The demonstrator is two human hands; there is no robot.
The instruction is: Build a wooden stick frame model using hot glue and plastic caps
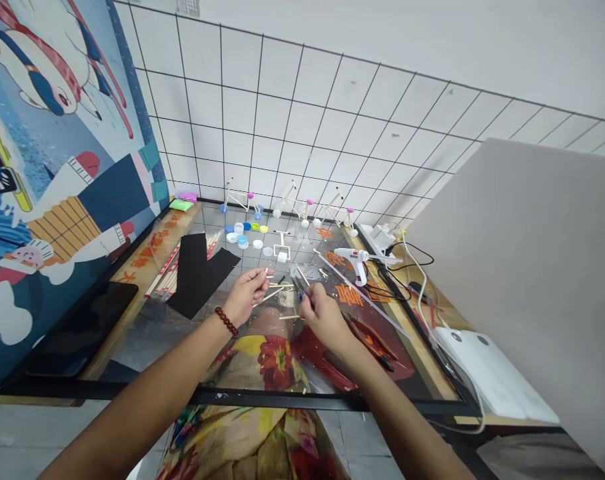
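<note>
My left hand [249, 295], with a beaded bracelet at its wrist, pinches a small whitish piece [268, 273] between thumb and fingertips. Closed around a blue-handled tool [301, 291] is my right hand [323, 313]; its fingers hide most of the tool, so its exact kind is unclear. Thin wooden sticks [270, 295] and small offcuts lie on the tabletop between and below the hands. Just beyond them stands a small stick frame [282, 245] with a white bottle cap [282, 257] at its near end.
Three small stick-built bicycle models [288, 203] stand along the back. Coloured bottle caps [242, 240] lie before them. Black sheet [195, 280] and packaged sticks [168, 272] are left; a glue gun [355, 262], cables and power strip [377, 240] right. A phone [85, 327] lies left.
</note>
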